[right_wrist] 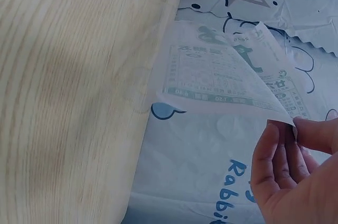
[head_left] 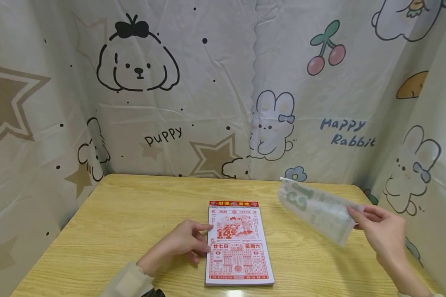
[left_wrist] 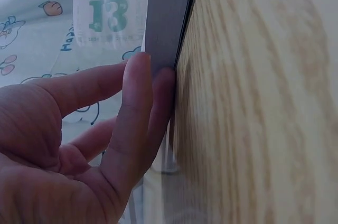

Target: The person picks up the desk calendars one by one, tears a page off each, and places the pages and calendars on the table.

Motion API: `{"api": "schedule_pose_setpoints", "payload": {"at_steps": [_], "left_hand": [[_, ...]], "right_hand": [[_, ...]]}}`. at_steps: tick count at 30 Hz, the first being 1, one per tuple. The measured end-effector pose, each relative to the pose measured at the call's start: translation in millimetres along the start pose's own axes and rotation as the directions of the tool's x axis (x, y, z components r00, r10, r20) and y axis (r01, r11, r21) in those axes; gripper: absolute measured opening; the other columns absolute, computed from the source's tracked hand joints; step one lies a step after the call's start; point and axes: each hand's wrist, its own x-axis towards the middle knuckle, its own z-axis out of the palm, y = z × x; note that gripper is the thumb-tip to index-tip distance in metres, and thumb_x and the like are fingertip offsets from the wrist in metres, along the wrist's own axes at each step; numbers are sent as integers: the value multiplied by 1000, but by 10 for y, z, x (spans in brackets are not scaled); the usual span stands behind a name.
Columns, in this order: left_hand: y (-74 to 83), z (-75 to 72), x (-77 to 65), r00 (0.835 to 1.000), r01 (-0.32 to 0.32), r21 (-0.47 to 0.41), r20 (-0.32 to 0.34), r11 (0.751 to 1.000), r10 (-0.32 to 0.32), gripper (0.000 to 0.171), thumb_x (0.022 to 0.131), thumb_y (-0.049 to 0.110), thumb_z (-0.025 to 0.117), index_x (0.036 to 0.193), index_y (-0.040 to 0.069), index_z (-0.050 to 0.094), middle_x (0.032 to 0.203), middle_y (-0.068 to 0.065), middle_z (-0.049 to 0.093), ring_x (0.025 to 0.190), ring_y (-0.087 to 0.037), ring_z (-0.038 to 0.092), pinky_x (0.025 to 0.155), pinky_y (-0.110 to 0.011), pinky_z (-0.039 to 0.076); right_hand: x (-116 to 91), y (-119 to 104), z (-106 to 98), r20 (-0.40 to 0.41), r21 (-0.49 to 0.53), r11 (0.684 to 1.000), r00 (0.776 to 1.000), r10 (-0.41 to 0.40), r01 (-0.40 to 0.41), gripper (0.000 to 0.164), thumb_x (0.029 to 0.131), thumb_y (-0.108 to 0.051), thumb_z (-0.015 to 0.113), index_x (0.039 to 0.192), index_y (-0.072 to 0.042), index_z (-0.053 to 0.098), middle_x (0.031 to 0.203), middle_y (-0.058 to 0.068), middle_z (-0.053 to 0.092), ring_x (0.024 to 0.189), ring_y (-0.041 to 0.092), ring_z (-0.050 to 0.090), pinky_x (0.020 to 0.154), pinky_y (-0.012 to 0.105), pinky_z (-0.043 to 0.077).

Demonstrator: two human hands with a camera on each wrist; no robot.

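A tear-off calendar (head_left: 239, 243) with a red header strip lies flat on the table, its top sheet printed in red with the number 14. My left hand (head_left: 187, 241) rests at the calendar's left edge; in the left wrist view its fingertips (left_wrist: 138, 68) touch the side of the thick pad. Over the table's right part, my right hand (head_left: 383, 231) pinches one corner of a thin loose calendar page (head_left: 316, 210) between thumb and fingers. That page bears a green 13 and hangs in the air, curling over itself in the right wrist view (right_wrist: 211, 71).
The wooden table (head_left: 145, 206) carries the calendar near its front edge. A cream curtain (head_left: 208, 82) with cartoon puppies, rabbits and stars hangs behind the table and along both sides. A beige sleeve (head_left: 130, 280) covers the left forearm.
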Motion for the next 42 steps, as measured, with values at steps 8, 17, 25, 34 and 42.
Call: {"api": "schedule_pose_setpoints", "payload": {"at_steps": [8,17,25,34,42], "left_hand": [[-27,5,18,1000,6,-3,-16,1000,-6,69,86,-7,82,149,-6,54,91,-16,68,71,-22,73,57,-34,66],[-10,36,-3,999,-2,5,-39,1000,2,67,86,-7,82,148,-7,55,91,-16,67,70,-22,72,56,-35,66],[0,45,-4,999,-5,14,-43,1000,5,66,86,-8,81,147,-7,56,90,-16,66,69,-22,72,56,-35,66],[8,49,-8,999,-5,3,-39,1000,5,66,86,-7,81,148,-7,56,91,-16,66,70,-22,72,56,-34,66],[13,56,-17,999,-4,1,-43,1000,4,66,86,-8,81,147,-7,56,90,-16,65,69,-22,72,56,-34,66]], "right_hand": [[-28,24,-20,-22,-11,998,998,-65,65,9,93,-13,83,92,-5,79,74,-18,74,61,7,71,58,14,59],[-188,102,56,159,-159,930,939,-306,330,17,96,-11,80,101,5,78,103,-3,79,88,-11,68,70,11,59],[-317,188,185,481,-280,885,852,-206,372,28,83,14,70,93,-12,77,136,25,66,127,47,61,92,20,59],[-415,314,289,790,-310,819,610,-62,484,36,78,-7,88,94,-33,69,155,25,49,136,59,46,103,76,45],[-413,256,368,834,-318,860,549,53,400,44,81,-32,92,119,-30,69,154,22,50,137,57,45,103,78,44]]}}
